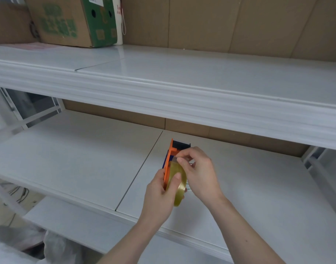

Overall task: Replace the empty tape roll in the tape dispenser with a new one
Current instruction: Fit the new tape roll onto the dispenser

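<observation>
An orange and dark blue tape dispenser is held above the lower white shelf, its front end pointing away from me. A yellowish clear tape roll sits on the dispenser. My left hand grips the roll and the dispenser's orange side, thumb across the roll's face. My right hand is at the top of the roll, thumb and forefinger pinched where the tape meets the dispenser. What they pinch is too small to tell. No empty roll shows.
The upper white shelf juts out above the hands. A cardboard box with green print stands at its back left. Brown board lines the back. Plastic-wrapped bundles lie at the lower left.
</observation>
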